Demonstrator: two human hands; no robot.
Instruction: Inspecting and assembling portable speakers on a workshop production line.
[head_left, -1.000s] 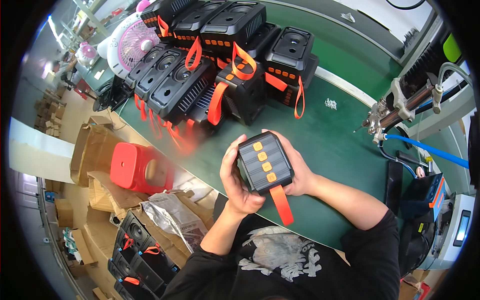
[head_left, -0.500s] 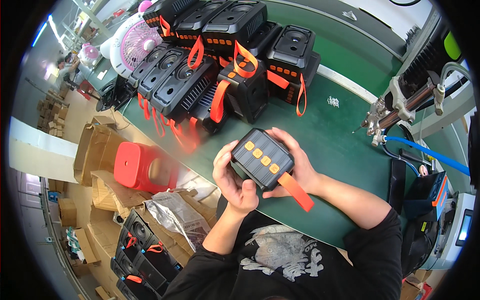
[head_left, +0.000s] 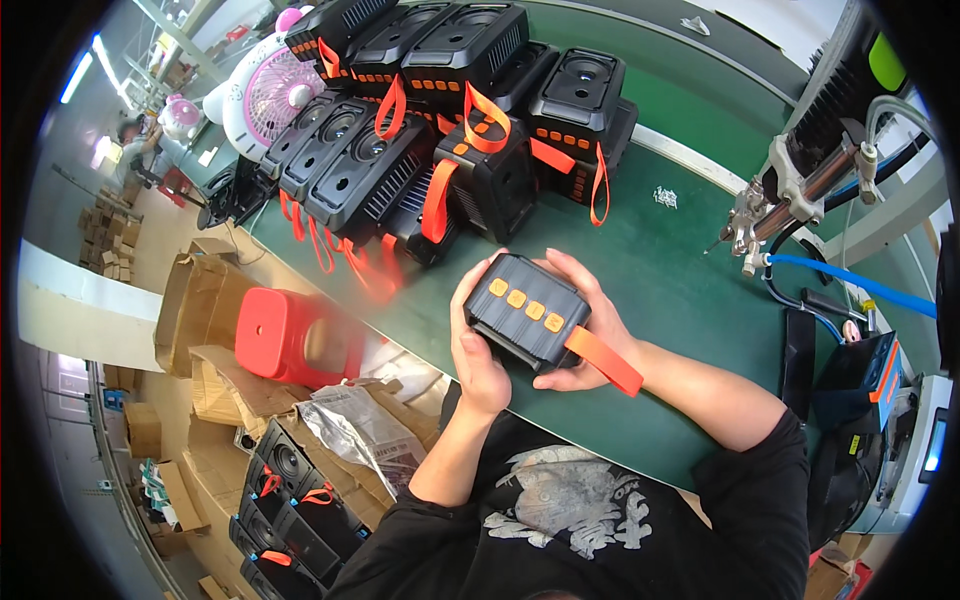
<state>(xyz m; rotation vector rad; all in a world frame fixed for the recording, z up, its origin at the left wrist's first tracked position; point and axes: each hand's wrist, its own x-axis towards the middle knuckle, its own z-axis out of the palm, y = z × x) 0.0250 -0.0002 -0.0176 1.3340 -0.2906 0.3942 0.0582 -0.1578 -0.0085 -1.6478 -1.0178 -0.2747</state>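
Both hands are closing around the black speaker: the left hand is cupping one end, its thumb standing along the near side, and the right hand is wrapping the other end, fingers curling over the far edge. The speaker is sitting between the palms, over the table near its front edge, button side turned up and slightly tilted. And it's looking chunky, with bevelled corners, a dark ribbed face and four orange buttons running in a slanting row. A flat orange-red strap is sticking out from the right end, passing over the right hand. Farther out, an upright speaker is standing just beyond, straps looping off it, with a pile of similar ones crowding behind and leftward. Small screws are lying loose on the green top, a metal tool is hanging at the right, and a red stool is standing left, below table level.
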